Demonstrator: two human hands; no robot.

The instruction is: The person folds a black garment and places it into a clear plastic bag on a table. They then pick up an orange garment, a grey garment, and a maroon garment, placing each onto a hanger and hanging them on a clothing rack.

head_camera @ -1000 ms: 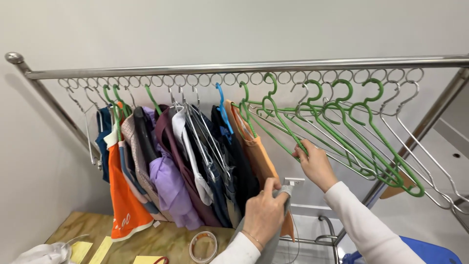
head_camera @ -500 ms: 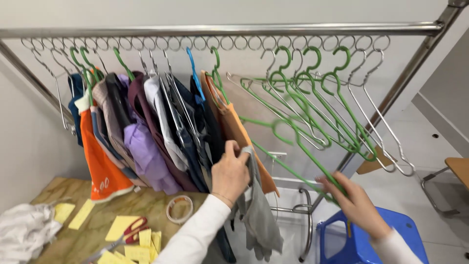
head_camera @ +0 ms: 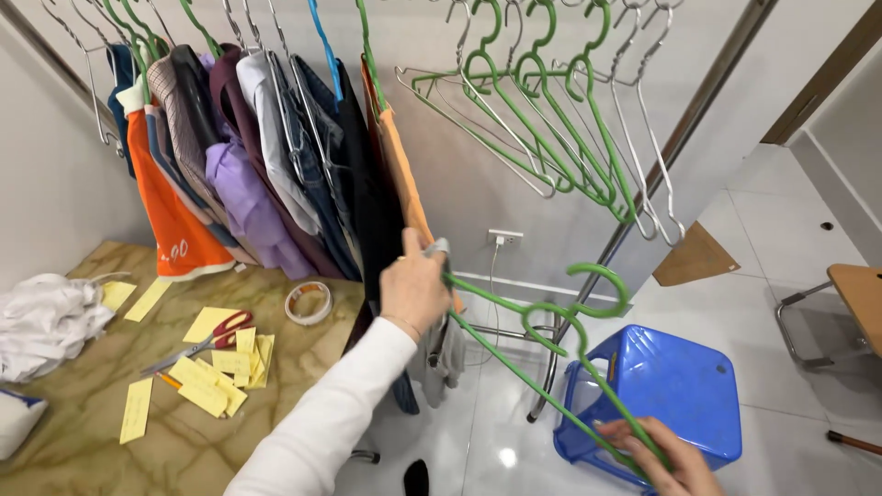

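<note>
Left hand [head_camera: 415, 287] clasps grey garment [head_camera: 443, 351], mostly hidden; right hand [head_camera: 663, 456], partly cropped, grips green hangers [head_camera: 551, 354].

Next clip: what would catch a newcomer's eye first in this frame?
Two green hangers stretch across the middle, gripped at one end by the left hand with a grey garment, at the other by the right hand over a blue stool. Upper left, colourful clothes hang on a rail; yellow notes and scissors lie on the table.
</note>
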